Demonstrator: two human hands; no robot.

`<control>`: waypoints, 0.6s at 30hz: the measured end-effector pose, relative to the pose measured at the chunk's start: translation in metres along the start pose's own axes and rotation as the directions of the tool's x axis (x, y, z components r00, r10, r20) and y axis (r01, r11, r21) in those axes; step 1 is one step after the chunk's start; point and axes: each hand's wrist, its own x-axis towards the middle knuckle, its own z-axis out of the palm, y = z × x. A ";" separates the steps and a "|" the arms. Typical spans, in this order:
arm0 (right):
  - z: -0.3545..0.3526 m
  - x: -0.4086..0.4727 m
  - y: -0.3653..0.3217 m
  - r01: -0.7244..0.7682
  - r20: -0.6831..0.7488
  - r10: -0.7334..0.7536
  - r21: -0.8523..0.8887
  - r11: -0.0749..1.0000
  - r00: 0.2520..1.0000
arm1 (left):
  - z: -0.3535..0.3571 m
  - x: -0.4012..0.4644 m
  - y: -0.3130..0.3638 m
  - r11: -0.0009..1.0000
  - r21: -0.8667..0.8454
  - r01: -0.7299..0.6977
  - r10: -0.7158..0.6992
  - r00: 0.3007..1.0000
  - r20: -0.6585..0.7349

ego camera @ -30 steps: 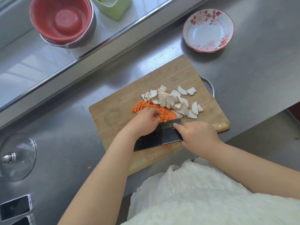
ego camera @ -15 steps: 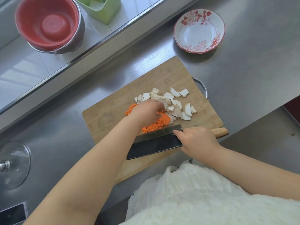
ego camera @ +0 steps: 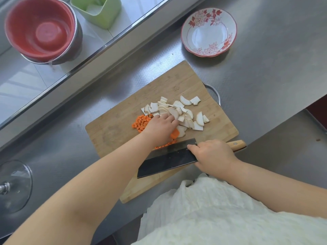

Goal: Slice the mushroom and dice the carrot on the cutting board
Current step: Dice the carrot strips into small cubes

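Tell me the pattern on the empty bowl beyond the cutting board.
Red flowers and leaves on white, with a red rim, on the round ceramic bowl; the head view shows it.

Both bare forearms reach forward, left arm angled in from the lower left. The left hand lies palm down, fingers extended and relaxed. Just behind and to its right, the right hand is curled closed, knuckles up, in a grip.

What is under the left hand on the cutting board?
The left hand lies on the cutting board over the diced carrot, fingertips on the mushroom slices. An orange carrot piece shows beside it. Whatever lies beneath the palm is covered.
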 end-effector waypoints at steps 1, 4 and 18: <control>0.000 0.000 0.000 -0.006 0.004 0.006 -0.009 1.000 1.000 | 0.001 -0.002 0.000 1.000 -0.013 0.002 -0.002 1.000 -0.007; -0.001 -0.002 -0.002 -0.017 0.019 0.017 -0.010 1.000 1.000 | 0.006 -0.007 0.000 0.997 -0.081 0.002 -0.006 0.999 -0.042; 0.003 -0.005 -0.025 0.014 0.031 -0.016 0.070 0.997 0.999 | -0.014 -0.048 -0.018 -0.211 -0.955 0.211 -0.494 0.820 0.290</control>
